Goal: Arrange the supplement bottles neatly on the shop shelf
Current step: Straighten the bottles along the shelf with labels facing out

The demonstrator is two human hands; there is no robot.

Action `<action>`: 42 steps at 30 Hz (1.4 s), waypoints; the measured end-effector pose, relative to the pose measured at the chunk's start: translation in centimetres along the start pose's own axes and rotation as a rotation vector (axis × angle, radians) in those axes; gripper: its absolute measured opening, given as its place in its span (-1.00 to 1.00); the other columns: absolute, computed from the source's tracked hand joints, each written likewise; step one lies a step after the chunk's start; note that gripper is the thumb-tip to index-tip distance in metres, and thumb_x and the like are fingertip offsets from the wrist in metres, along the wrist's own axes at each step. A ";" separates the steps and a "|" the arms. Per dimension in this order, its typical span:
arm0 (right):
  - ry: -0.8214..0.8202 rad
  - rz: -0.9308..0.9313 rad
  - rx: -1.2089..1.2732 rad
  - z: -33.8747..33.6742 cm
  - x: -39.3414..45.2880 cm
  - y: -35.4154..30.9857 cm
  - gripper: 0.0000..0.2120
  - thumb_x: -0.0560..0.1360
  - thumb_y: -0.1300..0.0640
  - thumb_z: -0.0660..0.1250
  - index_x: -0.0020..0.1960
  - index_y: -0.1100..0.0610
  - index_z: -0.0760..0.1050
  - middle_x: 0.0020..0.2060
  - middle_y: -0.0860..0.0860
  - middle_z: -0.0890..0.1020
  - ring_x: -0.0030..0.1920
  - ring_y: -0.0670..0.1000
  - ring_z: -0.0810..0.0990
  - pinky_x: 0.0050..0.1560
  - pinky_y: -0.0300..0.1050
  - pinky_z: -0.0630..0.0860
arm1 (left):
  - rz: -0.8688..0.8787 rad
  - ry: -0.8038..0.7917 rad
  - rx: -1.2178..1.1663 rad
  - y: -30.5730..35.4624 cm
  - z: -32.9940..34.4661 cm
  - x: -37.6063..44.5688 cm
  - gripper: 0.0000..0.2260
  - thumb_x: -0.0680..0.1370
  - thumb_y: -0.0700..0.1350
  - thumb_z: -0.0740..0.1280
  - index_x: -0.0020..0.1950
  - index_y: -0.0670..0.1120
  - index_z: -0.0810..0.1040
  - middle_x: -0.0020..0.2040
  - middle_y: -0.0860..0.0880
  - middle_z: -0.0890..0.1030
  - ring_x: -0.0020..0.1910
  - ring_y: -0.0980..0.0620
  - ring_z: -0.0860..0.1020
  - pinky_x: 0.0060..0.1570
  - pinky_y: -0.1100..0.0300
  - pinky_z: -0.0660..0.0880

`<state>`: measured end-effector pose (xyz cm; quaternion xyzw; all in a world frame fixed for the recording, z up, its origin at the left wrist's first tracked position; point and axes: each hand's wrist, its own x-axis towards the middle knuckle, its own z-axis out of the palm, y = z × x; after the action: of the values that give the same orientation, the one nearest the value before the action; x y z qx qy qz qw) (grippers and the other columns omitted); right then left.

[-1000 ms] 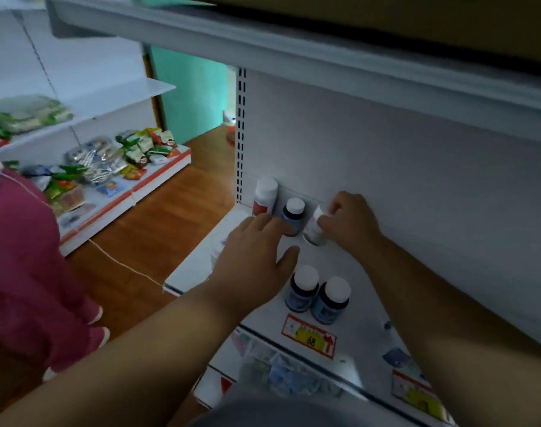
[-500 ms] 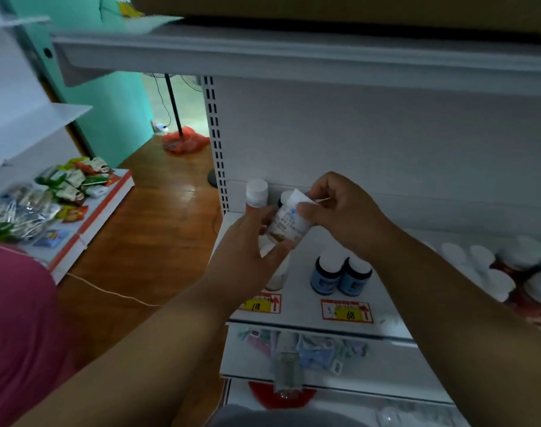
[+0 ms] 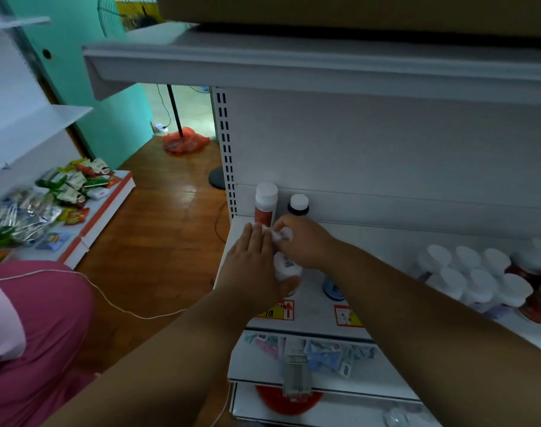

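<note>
White shop shelf (image 3: 386,238) beneath an upper shelf board (image 3: 294,60), beside a wooden floor (image 3: 158,241); a low display of snack packets (image 3: 63,192) stands at far left. A cluster of white-capped bottles (image 3: 475,275) is grouped at the right of the shelf, well apart from the hands. Both forearms reach in to the shelf's left end. Left hand (image 3: 250,272): fingers straight and pressed together, laid against the side of a white bottle (image 3: 286,266) that it cups from the left. Right hand (image 3: 306,245): fingers curled, pinching the top of that same bottle, which is held just above the shelf near its front edge. Against the back panel stand a tall red-labelled bottle (image 3: 266,203) and, just beside it, a dark bottle with a white cap (image 3: 298,205). A blue bottle (image 3: 332,288) is partly hidden under the right forearm. Two price tags (image 3: 280,310) sit on the shelf's front lip.
</note>
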<state>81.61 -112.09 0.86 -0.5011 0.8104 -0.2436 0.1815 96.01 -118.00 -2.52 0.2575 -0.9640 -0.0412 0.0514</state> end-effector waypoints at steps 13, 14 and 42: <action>0.173 0.139 -0.229 -3.8 3.8 2.1 -0.70 0.58 0.12 0.22 0.30 0.10 0.41 0.21 0.20 0.41 0.12 0.20 0.48 0.12 0.03 0.49 | 0.035 0.109 0.007 0.1 -0.8 -0.3 -0.02 0.39 0.56 -0.14 0.57 -0.12 -0.04 0.58 -0.14 0.05 0.55 -0.11 -0.02 0.44 0.01 -0.16; 0.124 0.133 -0.238 -3.7 4.3 2.4 -0.71 0.58 0.12 0.24 0.29 0.12 0.42 0.21 0.21 0.40 0.10 0.20 0.49 0.09 -0.01 0.48 | 0.043 0.126 0.008 0.2 -1.0 -0.3 -0.04 0.40 0.55 -0.14 0.57 -0.11 -0.01 0.57 -0.14 0.09 0.55 -0.11 0.02 0.44 0.02 -0.15; 0.099 0.210 -0.353 -11.4 -11.5 9.9 -0.80 0.46 0.06 0.32 -0.01 0.15 0.43 -0.05 0.07 0.38 -0.17 0.07 0.45 -0.19 -0.10 0.35 | 0.388 -0.006 0.028 14.0 -0.9 4.2 -0.38 0.46 0.29 0.25 0.39 -0.03 0.27 0.25 -0.06 0.44 0.18 -0.11 0.43 0.14 0.00 0.35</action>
<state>73.25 -95.53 5.00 -0.4255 0.8961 -0.1020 0.0751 85.66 -108.06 0.21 0.0674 -0.9962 -0.0176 0.0519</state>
